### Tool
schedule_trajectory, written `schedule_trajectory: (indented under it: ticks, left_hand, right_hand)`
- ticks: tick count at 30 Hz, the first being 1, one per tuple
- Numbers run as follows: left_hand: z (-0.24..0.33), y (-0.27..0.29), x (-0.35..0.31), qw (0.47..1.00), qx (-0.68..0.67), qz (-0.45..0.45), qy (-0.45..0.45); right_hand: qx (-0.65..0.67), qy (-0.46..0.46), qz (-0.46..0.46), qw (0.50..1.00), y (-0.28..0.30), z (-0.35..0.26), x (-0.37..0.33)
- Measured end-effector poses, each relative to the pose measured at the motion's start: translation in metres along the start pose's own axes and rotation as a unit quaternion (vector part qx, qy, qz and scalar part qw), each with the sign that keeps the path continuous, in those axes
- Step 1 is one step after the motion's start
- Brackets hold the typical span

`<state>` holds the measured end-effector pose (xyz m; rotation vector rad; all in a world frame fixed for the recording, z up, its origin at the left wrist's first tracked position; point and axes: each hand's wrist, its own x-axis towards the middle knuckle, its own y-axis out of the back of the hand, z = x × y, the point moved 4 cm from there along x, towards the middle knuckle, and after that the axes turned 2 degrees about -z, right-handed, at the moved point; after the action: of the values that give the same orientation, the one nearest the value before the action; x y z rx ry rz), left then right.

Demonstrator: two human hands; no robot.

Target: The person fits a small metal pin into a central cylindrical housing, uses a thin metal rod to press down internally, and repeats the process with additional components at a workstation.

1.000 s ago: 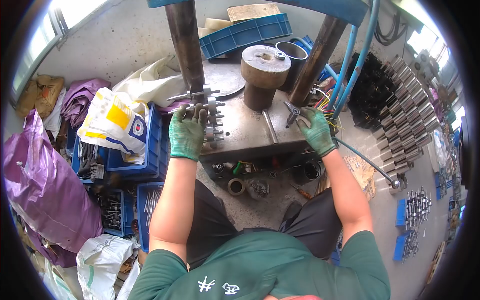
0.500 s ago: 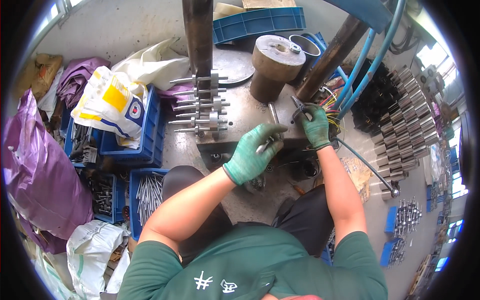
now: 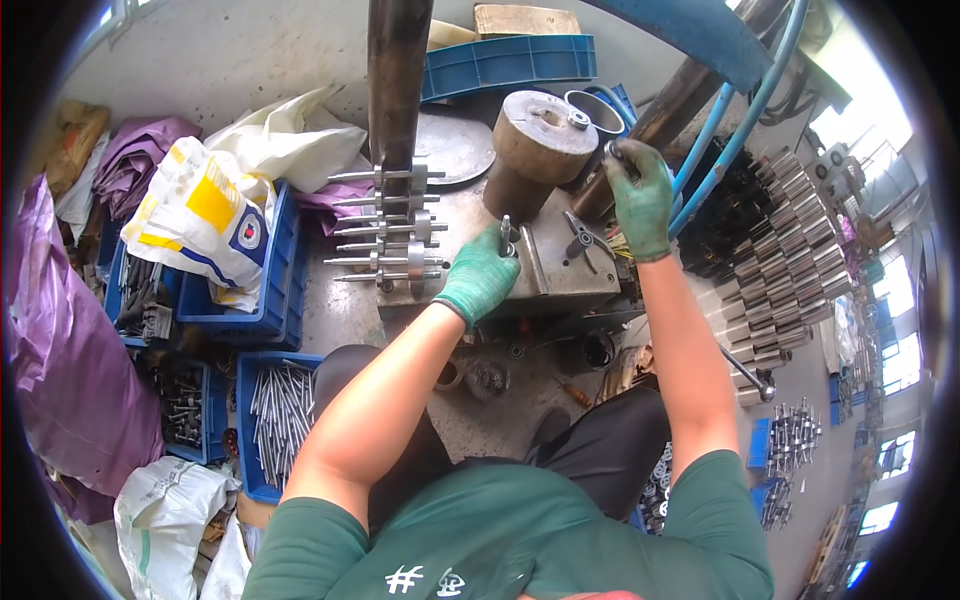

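Observation:
My left hand (image 3: 483,277), in a green glove, is closed around a short metal shaft (image 3: 506,230) that stands up out of the fist, over the front of the steel bench block (image 3: 560,277). My right hand (image 3: 643,200), gloved alike, is raised at the right of the thick steel cylinder (image 3: 545,135). Its fingertips pinch a small dark round metal part (image 3: 612,149), partly hidden by the glove. Between the hands, a dark caliper-like tool (image 3: 580,240) lies on the block. Left of my left hand, several shafts with round discs (image 3: 415,235) lie in a row.
A thick steel post (image 3: 398,80) rises behind the row of shafts. Blue hoses (image 3: 735,135) hang at the right, before stacked metal cylinders (image 3: 790,250). Blue crates, one with loose rods (image 3: 283,415), stand at the left beside a purple sack (image 3: 75,340). A small ring (image 3: 578,118) sits on the cylinder.
My right hand has let go of the caliper-like tool and moved up to beside the steel cylinder, where it pinches a small part. My left hand has shifted up and left with the shaft turned upright.

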<state>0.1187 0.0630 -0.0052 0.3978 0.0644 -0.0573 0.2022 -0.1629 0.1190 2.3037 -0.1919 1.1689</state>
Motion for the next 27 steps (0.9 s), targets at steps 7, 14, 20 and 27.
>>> schedule_trajectory:
  ticks: [7, 14, 20, 27]
  left_hand:
    - [0.008, -0.005, -0.002, 0.973, 0.177, 0.074, -0.132]
    - [-0.016, -0.010, 0.005, 0.991, 0.113, 0.024, -0.062]
    - [-0.022, -0.014, 0.005, 0.996, 0.082, -0.015, -0.043]
    - [-0.026, -0.019, 0.001, 0.991, 0.106, -0.008, -0.084]
  right_hand:
    - [-0.094, -0.053, -0.046, 0.993, -0.040, 0.025, 0.062]
    - [-0.201, -0.103, -0.106, 0.968, -0.057, 0.013, 0.067]
    - [-0.238, -0.102, -0.102, 0.961, -0.054, 0.009, 0.065]
    - [-0.163, -0.012, -0.031, 0.986, -0.005, -0.006, 0.017]
